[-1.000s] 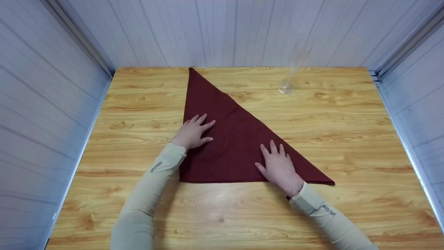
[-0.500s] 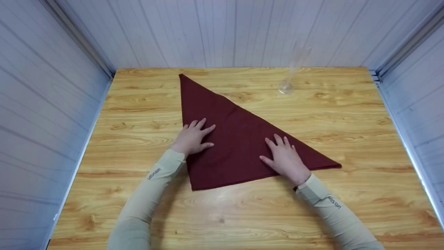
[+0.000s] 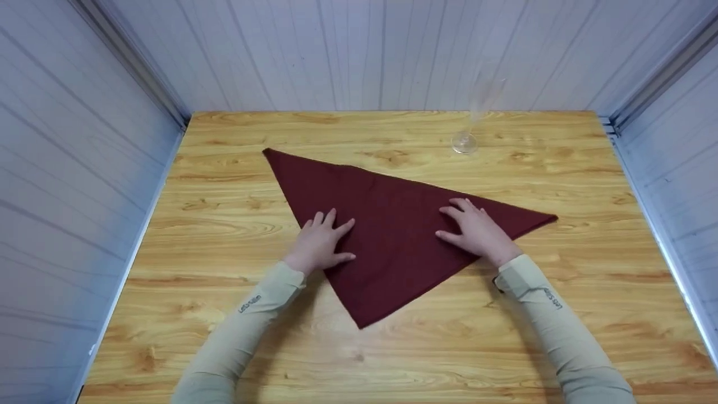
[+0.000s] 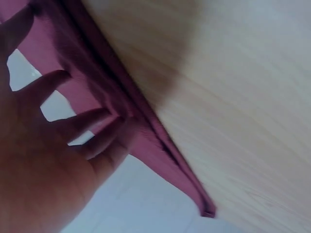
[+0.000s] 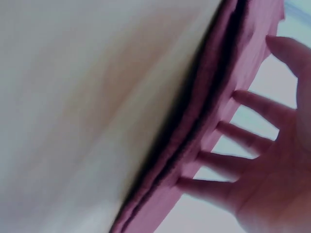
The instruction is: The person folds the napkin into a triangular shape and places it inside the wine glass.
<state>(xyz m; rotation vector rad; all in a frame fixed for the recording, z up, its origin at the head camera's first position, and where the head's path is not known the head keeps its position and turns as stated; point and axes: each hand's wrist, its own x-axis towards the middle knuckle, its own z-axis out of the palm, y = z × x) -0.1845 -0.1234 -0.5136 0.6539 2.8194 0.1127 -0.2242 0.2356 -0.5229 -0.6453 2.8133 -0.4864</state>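
A dark red cloth napkin (image 3: pixel 392 235), folded into a triangle, lies flat with one corner pointing toward the front edge of the table. My left hand (image 3: pixel 321 241) rests on its left part, fingers spread. On the right part lies my right hand (image 3: pixel 477 230), its fingers also spread and touching the fabric. In the left wrist view the fingertips (image 4: pixel 60 75) meet the cloth near its layered edge. The right wrist view shows the other hand (image 5: pixel 262 145) with fingertips on the cloth (image 5: pixel 194 116), beside its doubled edge.
A clear stemmed glass (image 3: pixel 464 142) stands upright at the back right of the wooden table (image 3: pixel 589 280). Pale panelled walls (image 3: pixel 348 56) border the table at the back and on both sides.
The napkin has turned counterclockwise under both hands; its square corner has swung from the left to the front middle. My right hand has moved up and right, my left slightly down and right.
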